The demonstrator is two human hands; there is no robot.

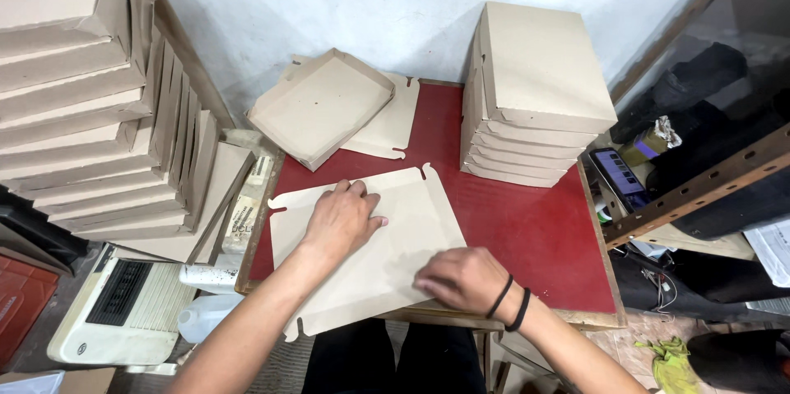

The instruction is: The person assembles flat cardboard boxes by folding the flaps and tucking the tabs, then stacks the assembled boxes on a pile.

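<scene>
A flat die-cut cardboard blank [411, 221] lies on the red table [535, 229] in front of me. My left hand [341, 217] presses flat on its middle, fingers spread toward the far edge. My right hand [461, 277], with two black bands on the wrist, rests on the blank's near right edge, fingers curled against the cardboard. A folded cardboard tray [321, 106] sits at the table's far left, on top of another flat blank [395, 126].
A stack of closed cardboard boxes [531, 97] stands at the table's far right. Many folded boxes [90, 114] are piled and leaning at the left. A white plastic unit [123, 312] sits on the floor at left; a metal rack [699, 188] with clutter stands at right.
</scene>
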